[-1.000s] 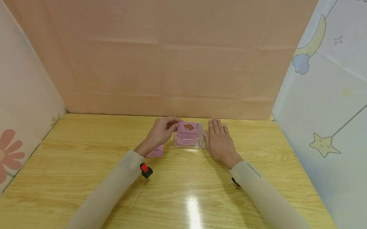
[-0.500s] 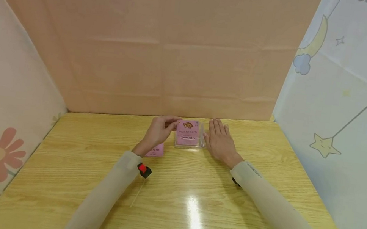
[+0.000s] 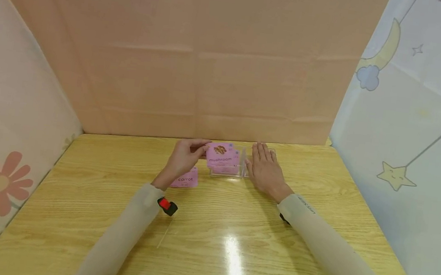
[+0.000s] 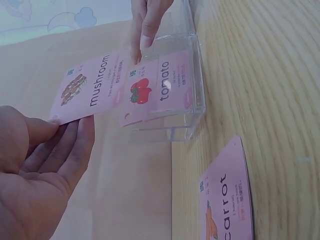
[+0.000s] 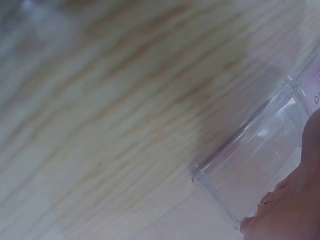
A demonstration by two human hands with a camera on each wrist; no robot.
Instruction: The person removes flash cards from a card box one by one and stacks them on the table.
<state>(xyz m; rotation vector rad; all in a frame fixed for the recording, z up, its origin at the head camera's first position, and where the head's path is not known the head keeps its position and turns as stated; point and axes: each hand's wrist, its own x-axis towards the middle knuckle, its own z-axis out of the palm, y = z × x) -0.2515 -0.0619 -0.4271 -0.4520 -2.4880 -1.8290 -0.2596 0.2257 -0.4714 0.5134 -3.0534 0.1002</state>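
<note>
My left hand (image 3: 182, 156) pinches the corner of a pink mushroom card (image 3: 220, 155) between thumb and fingers. In the left wrist view, that card is tilted and raised beside a pink tomato card (image 4: 167, 82), which stands in a clear plastic holder (image 4: 196, 112). My right hand (image 3: 266, 173) lies with straight fingers on the holder's right-hand section, partly hiding it. The right wrist view has the clear plastic wall (image 5: 250, 145) next to that hand. A pink carrot card (image 3: 185, 179) lies on the table under my left wrist, partly covered by it.
The wooden table (image 3: 208, 237) ends at an orange backdrop (image 3: 210, 86) just behind the holder. Patterned sheets enclose the left and right sides. A black and red wrist device (image 3: 166, 206) is on my left sleeve.
My left hand has drawn the mushroom card up and to the left, away from the holder, and tilted it. More of the card behind shows. My right hand has stayed put.
</note>
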